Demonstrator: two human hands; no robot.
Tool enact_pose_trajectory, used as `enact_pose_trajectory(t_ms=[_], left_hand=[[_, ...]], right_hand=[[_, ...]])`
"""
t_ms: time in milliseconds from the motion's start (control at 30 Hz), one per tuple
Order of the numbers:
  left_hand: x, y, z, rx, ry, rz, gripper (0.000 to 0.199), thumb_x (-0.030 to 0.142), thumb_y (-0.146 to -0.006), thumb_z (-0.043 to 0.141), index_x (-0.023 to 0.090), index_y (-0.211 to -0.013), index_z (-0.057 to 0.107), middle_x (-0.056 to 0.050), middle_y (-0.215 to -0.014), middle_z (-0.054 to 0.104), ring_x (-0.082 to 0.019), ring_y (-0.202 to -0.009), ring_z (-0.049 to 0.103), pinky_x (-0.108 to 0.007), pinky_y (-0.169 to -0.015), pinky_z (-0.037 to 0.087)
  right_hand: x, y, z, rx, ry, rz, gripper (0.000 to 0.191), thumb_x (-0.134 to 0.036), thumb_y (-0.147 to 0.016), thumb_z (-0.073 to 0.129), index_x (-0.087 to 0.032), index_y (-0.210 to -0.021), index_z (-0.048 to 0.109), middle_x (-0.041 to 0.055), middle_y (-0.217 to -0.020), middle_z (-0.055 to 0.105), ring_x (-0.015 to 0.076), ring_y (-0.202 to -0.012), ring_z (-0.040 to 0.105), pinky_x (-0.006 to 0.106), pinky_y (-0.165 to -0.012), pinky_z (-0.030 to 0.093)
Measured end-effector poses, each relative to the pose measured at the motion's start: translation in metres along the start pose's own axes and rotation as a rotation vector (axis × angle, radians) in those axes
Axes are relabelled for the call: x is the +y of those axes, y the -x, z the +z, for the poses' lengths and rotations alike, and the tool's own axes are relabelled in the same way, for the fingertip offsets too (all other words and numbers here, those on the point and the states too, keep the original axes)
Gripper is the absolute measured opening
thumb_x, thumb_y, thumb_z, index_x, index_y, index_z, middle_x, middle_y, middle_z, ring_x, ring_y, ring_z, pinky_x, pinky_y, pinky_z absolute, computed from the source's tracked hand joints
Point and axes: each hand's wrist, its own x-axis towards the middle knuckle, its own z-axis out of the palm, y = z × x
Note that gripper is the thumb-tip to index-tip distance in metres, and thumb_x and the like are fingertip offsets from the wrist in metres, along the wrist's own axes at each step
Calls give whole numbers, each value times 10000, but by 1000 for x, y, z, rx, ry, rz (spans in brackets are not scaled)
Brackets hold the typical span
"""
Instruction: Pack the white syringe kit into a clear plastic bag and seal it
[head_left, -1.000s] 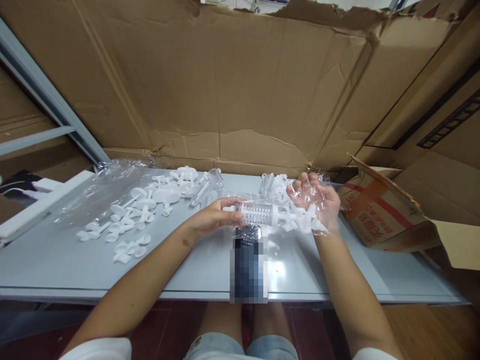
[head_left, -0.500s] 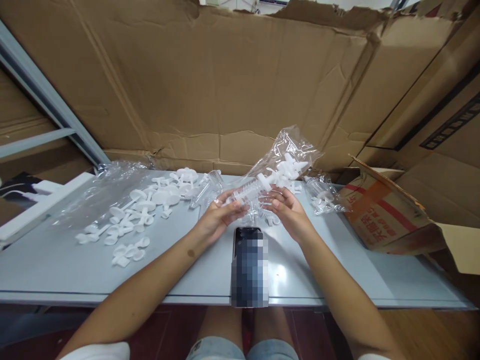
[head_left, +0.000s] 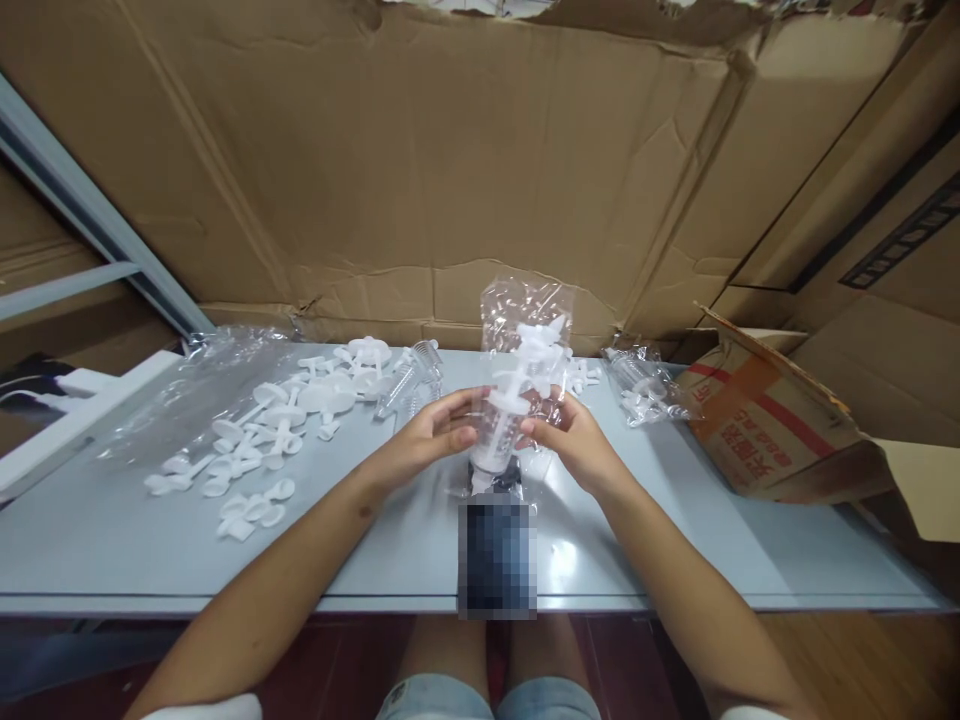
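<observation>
Both hands hold a clear plastic bag point(head_left: 525, 330) with a clear ribbed syringe barrel point(head_left: 498, 430) and white plastic parts inside. The bag stands upright above the grey table point(head_left: 112, 540). My left hand point(head_left: 435, 435) grips the barrel's lower part from the left. My right hand point(head_left: 574, 445) grips it from the right. A phone point(head_left: 496, 545) lies flat on the table just below the hands.
Several loose white plunger parts point(head_left: 277, 420) and a clear barrel point(head_left: 409, 378) lie at the left, beside an empty clear bag point(head_left: 202, 385). Another filled bag point(head_left: 645, 385) lies at the right, near a torn cardboard box point(head_left: 772, 430). Cardboard sheets point(head_left: 450, 150) wall the back.
The bagged syringe, lying sideways across both hands a second ago, has been turned upright. My right hand moved from under the bag's right end to the barrel's side.
</observation>
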Motion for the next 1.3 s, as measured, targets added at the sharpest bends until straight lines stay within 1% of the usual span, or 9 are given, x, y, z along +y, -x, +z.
enact_pose_trajectory(t_ms=[167, 333, 433, 600, 767, 833, 1000, 1167, 1300], left_hand=[[-3, 2, 14, 51, -38, 11, 796, 325, -835, 628, 366, -1465, 145, -99, -1335, 527, -255, -1154, 556, -421, -963, 450], [-3, 3, 15, 60, -87, 79, 914, 319, -846, 617, 445, -1444, -63, -70, -1485, 354, -247, -1373, 314, -416, -1028, 404], [-4, 3, 13, 97, -82, 130, 818, 352, -876, 565, 436, -1454, -8, -69, -1443, 421, -235, -1361, 341, -436, -1060, 367], [1, 4, 16, 197, 18, 271, 589, 346, -845, 610, 362, -1379, 363, -71, -1407, 468, -243, -1243, 498, -401, -1014, 430], [20, 7, 21, 329, 34, 329, 242, 352, -835, 615, 201, -1023, 612, -101, -1212, 622, -244, -1132, 583, -367, -926, 495], [27, 7, 22, 403, 27, 343, 112, 281, -832, 626, 174, -848, 598, -86, -1142, 657, -216, -1063, 622, -340, -897, 510], [36, 6, 20, 531, -71, 360, 186, 270, -808, 653, 160, -724, 529, -63, -1004, 687, -165, -857, 675, -290, -732, 575], [33, 6, 21, 710, -334, 546, 169, 308, -796, 664, 159, -800, 585, -44, -908, 693, -118, -654, 676, -245, -611, 582], [30, 8, 18, 666, -303, 507, 225, 381, -835, 606, 163, -894, 607, -60, -933, 696, -135, -681, 685, -272, -640, 593]], right_hand=[[3, 3, 4, -101, 40, 6, 320, -292, -677, 766, -216, -934, 591, 1, -874, 624, 134, -744, 600, 270, -615, 532], [3, 2, -1, -174, 57, -14, 327, -281, -719, 740, -233, -1010, 598, 8, -959, 640, 133, -836, 607, 285, -773, 512], [4, 2, -1, -172, 62, -23, 359, -268, -715, 742, -241, -1040, 593, 10, -965, 643, 146, -890, 609, 274, -758, 513], [6, 1, -2, -196, 50, -35, 325, -257, -704, 752, -223, -997, 615, 12, -955, 653, 142, -894, 616, 282, -804, 495], [4, 2, -1, -179, 69, -14, 326, -256, -685, 765, -213, -978, 627, 17, -954, 663, 152, -901, 627, 307, -842, 491], [1, 3, 0, -189, 89, -15, 322, -248, -696, 757, -215, -990, 628, 17, -956, 660, 148, -899, 628, 304, -842, 495], [-7, 7, -2, -276, 107, 3, 316, -250, -732, 726, -231, -1028, 616, 31, -1007, 645, 149, -882, 630, 300, -771, 540], [-11, 8, -5, -313, 117, -4, 341, -256, -763, 700, -246, -1083, 581, 40, -1042, 638, 116, -773, 630, 271, -684, 554], [-8, 6, -7, -249, 134, -52, 278, -288, -767, 696, -228, -1020, 597, 35, -967, 660, 110, -713, 626, 285, -683, 532]])
